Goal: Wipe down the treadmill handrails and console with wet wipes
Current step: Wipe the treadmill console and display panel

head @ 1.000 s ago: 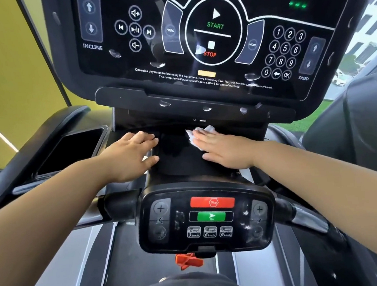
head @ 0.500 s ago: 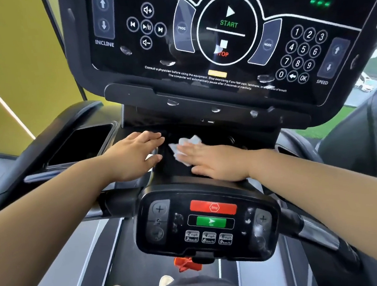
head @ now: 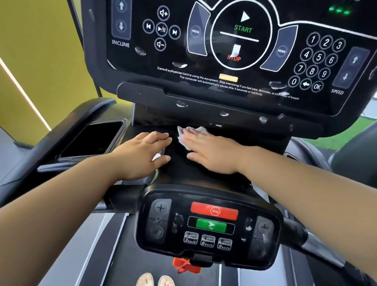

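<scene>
So the wet wipe (head: 190,134) is limp; right hand (head: 209,153) presses it flat, left hand (head: 142,156) rests spread, empty, on the console neck (head: 178,166).

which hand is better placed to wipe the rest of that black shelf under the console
Right. The right hand presses the wet wipe flat on the shelf below the console; the left hand rests beside it with no wipe.
</scene>
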Available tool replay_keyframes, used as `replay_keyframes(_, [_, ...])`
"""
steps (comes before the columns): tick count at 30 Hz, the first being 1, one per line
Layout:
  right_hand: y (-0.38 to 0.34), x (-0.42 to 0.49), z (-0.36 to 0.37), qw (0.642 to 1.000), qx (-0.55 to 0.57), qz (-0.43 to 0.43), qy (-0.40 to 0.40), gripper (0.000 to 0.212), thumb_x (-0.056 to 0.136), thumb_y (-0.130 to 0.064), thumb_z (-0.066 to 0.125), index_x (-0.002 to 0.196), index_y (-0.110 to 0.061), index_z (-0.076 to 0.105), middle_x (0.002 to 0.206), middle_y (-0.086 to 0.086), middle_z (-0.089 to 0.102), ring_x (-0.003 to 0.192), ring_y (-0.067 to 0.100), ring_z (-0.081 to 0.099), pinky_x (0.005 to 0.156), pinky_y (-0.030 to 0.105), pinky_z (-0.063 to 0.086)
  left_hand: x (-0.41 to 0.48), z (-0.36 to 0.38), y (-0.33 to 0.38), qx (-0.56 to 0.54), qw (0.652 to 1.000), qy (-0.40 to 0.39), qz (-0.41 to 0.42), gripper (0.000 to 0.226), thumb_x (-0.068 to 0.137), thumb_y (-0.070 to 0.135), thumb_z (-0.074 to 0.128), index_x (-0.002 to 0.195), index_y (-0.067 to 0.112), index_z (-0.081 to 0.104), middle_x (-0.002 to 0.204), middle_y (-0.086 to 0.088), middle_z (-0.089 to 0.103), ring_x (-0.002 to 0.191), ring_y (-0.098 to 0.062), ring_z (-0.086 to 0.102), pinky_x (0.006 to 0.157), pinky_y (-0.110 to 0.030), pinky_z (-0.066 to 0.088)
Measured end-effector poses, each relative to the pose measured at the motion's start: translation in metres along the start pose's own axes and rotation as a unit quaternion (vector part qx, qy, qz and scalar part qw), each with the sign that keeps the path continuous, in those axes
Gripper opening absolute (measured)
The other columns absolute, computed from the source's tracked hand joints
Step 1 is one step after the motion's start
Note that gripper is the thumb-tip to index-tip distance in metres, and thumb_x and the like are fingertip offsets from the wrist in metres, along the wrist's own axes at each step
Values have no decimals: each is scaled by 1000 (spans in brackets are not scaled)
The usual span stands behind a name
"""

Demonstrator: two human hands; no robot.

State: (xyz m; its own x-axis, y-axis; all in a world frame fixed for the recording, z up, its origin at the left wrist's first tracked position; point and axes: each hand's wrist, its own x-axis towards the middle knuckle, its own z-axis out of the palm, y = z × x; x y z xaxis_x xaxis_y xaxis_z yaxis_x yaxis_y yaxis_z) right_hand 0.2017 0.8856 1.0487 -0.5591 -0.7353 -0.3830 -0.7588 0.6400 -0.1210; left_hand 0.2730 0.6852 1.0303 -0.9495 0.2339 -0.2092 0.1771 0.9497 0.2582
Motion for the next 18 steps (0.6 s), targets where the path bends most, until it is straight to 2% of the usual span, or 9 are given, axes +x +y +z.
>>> replay_keyframes(2, [-8,4,8,1000,0,-9,7,58,103,-36,28,153,-16,6,160,0,-7,146,12,-10,120,34,4,1,0,-2,-4,1000,5,6,57,100,44,33,152,24,19,157,10,15,144,-16,13,114,-23,7])
replay_keyframes(5, [-8,-1,3,998,15,-44,-37,55,104,-32,27,153,-17,6,160,-3,-10,145,10,-13,118,28,-4,2,1,-4,-6,1000,9,12,57,100,45,33,151,24,20,157,10,16,143,-17,14,116,-27,11])
replay_keyframes(10, [-8,5,-3,1000,13,-15,-15,56,104,-28,29,152,-13,4,160,2,-9,145,11,-13,114,23,-9,0,4,-4,23,999,13,24,63,99,49,32,152,21,15,157,7,13,143,-18,12,116,-29,13])
replay_keyframes(13, [-11,-5,3,997,34,-57,-37,53,104,-27,27,152,-14,7,159,-1,-9,145,9,-14,113,20,-10,-1,5,-3,35,999,13,26,65,98,50,32,153,20,14,158,6,12,143,-19,12,115,-30,16])
replay_keyframes(15, [-3,-7,1,997,20,-66,-47,51,105,-26,24,152,-19,8,159,-5,-9,145,8,-14,112,21,-11,-1,3,-2,33,999,6,22,65,98,50,33,152,21,14,157,6,12,143,-19,12,116,-32,18])
replay_keyframes(18, [3,2,0,999,14,-29,-15,53,105,-27,25,152,-21,4,160,-1,-7,146,10,-11,116,28,-7,0,-2,0,32,999,-17,12,65,97,52,35,152,23,16,158,8,11,144,-18,11,116,-34,20])
